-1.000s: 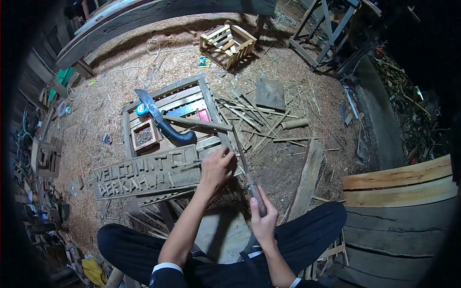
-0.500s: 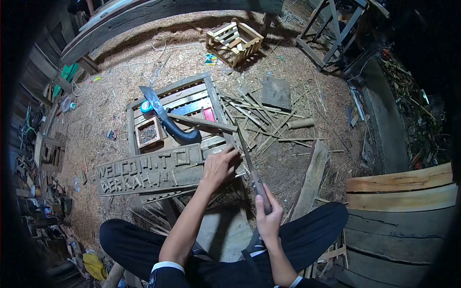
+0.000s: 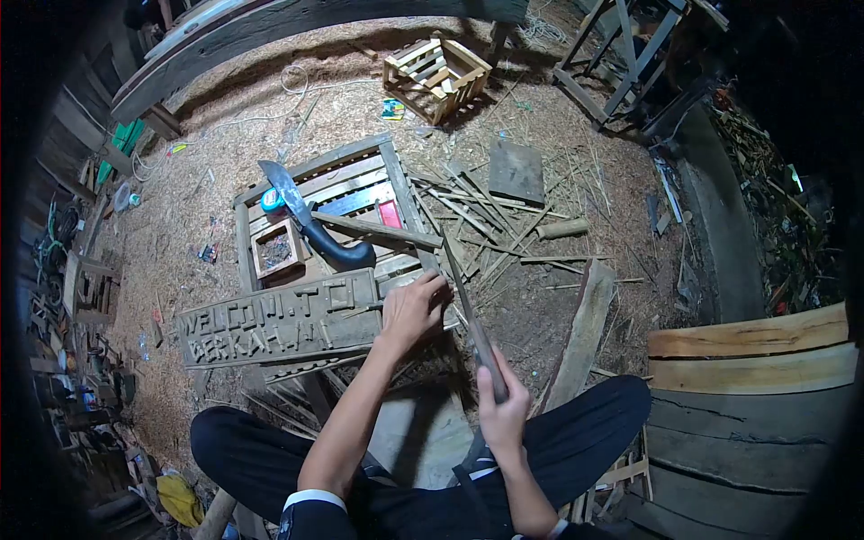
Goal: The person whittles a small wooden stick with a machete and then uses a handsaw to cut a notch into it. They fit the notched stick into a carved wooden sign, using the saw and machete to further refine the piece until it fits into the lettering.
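My right hand point(image 3: 504, 405) is wrapped around the handle of a long narrow-bladed knife point(image 3: 468, 310), its blade slanting up and away to the left. Close to that blade, my left hand point(image 3: 414, 309) has its fingers closed on a thin wooden stick point(image 3: 363, 310), which pokes out on the left over the sign. The wooden sign point(image 3: 261, 349) carries raised stick letters, "WELCOM" and "BERKAH" among them, and lies on a slatted wooden table point(image 3: 387, 157). Beyond it rests a broad machete point(image 3: 310, 225) with a dark curved handle.
A small wooden box point(image 3: 277, 250), a blue tape roll point(image 3: 273, 200) and a red item point(image 3: 390, 214) share the table. Thin sticks point(image 3: 477, 211) litter the ground to the right. A slatted crate point(image 3: 438, 79) stands farther off; planks point(image 3: 747, 432) lie at lower right.
The knife has turned slightly in my right hand. More of the thin stick shows left of my left hand, which stays in nearly the same place.
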Available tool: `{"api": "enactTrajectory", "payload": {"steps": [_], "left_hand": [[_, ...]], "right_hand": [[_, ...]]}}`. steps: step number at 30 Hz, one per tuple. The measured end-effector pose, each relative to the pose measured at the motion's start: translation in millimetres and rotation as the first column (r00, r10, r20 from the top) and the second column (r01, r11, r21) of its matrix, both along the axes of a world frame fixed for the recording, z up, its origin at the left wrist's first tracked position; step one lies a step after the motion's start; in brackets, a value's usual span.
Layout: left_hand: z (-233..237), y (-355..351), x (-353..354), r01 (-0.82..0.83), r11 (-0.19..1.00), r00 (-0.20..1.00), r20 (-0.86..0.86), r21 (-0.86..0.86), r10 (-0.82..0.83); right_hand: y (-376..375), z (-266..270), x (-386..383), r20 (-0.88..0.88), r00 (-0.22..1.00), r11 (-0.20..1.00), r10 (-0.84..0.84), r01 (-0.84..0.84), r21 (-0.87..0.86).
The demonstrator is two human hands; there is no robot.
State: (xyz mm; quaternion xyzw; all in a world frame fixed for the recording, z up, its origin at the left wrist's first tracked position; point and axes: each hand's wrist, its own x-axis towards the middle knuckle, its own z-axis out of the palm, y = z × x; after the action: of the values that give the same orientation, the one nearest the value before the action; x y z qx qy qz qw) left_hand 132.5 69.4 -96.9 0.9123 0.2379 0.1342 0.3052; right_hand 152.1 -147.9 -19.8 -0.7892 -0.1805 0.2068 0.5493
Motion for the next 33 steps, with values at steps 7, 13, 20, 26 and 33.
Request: {"api": "enactTrajectory", "payload": {"steps": [7,13,20,26,33], "left_hand": [[-2,0,-1,0.007,1.000,0.998,0.065,0.022,-0.009],[-1,2,0,-0.031,0.999,0.997,0.076,-0.020,0.032],[-2,-1,-5,-0.013,1.000,0.996,0.086,0.007,0.012],[-8,-14,-10,-0.008,0.998,0.997,0.083,0.055,0.003],[-7,-25,-3,-0.018,0.995,0.992,0.125,0.096,0.006]], "right_hand": [[-5,-4,-1,-0.007,1.000,1.000,0.002,-0.002,0.024],[-3,-1,7,0.003,1.000,1.000,0.010,-0.010,0.013],[-13,12,2,-0.049,0.999,1.000,-0.005,0.004,-0.012],[-20,5,0,-0.006,1.000,1.000,-0.003,0.003,-0.028],[-23,-1,11,-0.024,1.000,1.000,-0.003,0.002,-0.019]]}}
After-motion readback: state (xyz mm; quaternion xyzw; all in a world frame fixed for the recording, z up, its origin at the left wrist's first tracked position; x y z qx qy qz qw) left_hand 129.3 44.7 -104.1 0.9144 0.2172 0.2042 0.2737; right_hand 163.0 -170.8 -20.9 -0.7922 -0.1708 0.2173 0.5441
